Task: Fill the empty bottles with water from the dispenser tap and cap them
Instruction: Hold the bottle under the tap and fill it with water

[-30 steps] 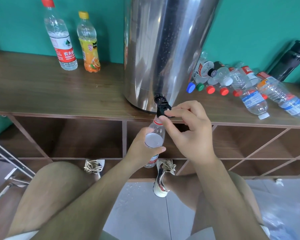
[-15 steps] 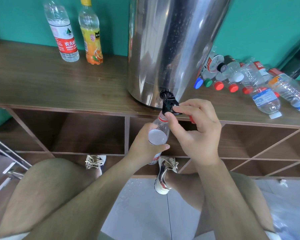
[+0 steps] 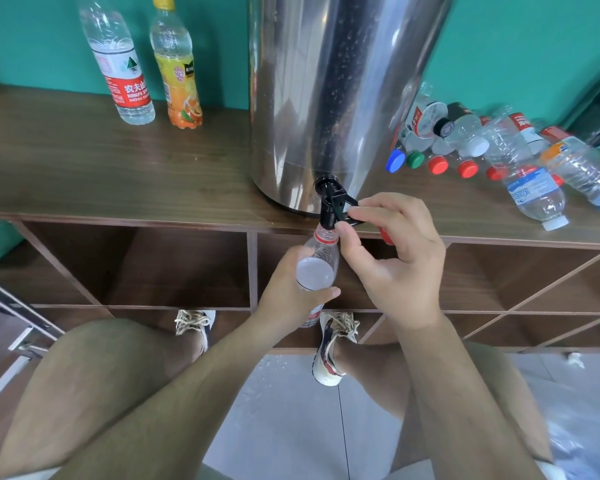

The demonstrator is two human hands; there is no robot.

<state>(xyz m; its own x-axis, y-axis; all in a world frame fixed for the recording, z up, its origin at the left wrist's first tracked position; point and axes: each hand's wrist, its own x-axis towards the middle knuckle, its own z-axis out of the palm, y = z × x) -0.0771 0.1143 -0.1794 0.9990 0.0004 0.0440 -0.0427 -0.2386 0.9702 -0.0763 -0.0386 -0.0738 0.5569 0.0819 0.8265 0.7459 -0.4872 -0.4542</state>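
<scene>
A tall steel water dispenser stands on the wooden shelf top, its black tap over the front edge. My left hand grips a clear bottle with a red neck ring, mouth right under the tap. My right hand pinches the tap lever with thumb and fingers. A bit of red, perhaps a cap, shows under that hand's fingers.
Two capped bottles stand at the back left: a water bottle and an orange drink bottle. Several empty bottles and loose coloured caps lie right of the dispenser. Open cubbies run below. My knees and shoes are beneath.
Both hands keep their hold on bottle and tap lever. The view has shifted slightly, so the shelf sits a little lower in frame.
</scene>
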